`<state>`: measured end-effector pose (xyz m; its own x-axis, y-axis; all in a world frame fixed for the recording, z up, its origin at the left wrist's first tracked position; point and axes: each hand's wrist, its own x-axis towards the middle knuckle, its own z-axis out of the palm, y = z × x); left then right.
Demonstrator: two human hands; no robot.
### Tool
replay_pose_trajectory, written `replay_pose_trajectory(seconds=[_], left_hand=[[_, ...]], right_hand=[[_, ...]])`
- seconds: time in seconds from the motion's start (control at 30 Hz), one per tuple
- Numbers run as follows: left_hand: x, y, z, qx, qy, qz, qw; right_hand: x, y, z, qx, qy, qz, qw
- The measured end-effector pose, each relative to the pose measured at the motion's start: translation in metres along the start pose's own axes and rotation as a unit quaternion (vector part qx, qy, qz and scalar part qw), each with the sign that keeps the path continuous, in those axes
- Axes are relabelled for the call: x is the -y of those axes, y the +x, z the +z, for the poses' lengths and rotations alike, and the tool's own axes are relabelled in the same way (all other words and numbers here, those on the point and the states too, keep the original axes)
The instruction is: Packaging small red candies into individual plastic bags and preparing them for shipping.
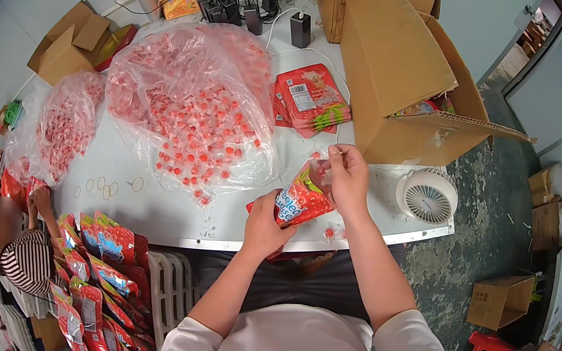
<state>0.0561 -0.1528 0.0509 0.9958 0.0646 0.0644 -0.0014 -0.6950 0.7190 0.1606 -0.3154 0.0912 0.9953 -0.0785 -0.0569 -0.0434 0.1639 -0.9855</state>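
My left hand (266,227) is wrapped round the lower side of a red printed pouch (302,205), which tilts up to the right over the table's front edge. At the pouch's open top, clear wrapping shows inside. My right hand (346,181) is at that mouth, thumb and fingers pinched together; what they hold, if anything, cannot be made out. A small red wrapped candy (315,155) shows just left of those fingertips. More wrapped candies (330,233) lie at the table edge below my right wrist. Beyond the pouch is a stack of flat red pouches (311,101).
A large clear bag of red candies (195,120) spreads over the white table (147,210), with a smaller bag (67,124) further left. At right stand a cardboard box (401,85) and a white fan (427,196). Filled pouches (104,280) crowd my left; a co-worker (29,251) sits beyond.
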Motion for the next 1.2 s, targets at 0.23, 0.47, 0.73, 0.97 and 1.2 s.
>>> replay_pose_trajectory(seconds=[0.23,0.47,0.73,0.97,1.2], left_hand=[[0.005,0.000,-0.002,-0.027,-0.029,-0.007,0.999],[0.004,0.000,0.001,-0.046,-0.016,0.035,0.998],[0.002,0.001,0.006,-0.080,-0.001,0.074,0.994],[0.017,-0.009,-0.007,-0.075,-0.280,-0.038,0.956],[0.056,-0.034,-0.046,-0.047,-0.379,-0.057,0.922]], right_hand=[[-0.005,0.002,-0.003,0.016,0.087,0.027,0.996],[0.006,0.004,0.007,-0.043,0.139,0.070,0.987],[0.010,0.003,0.009,-0.005,0.112,0.041,0.993],[0.030,0.003,-0.014,0.028,0.135,0.040,0.990],[-0.042,-0.076,-0.077,0.096,-0.524,-0.274,0.801]])
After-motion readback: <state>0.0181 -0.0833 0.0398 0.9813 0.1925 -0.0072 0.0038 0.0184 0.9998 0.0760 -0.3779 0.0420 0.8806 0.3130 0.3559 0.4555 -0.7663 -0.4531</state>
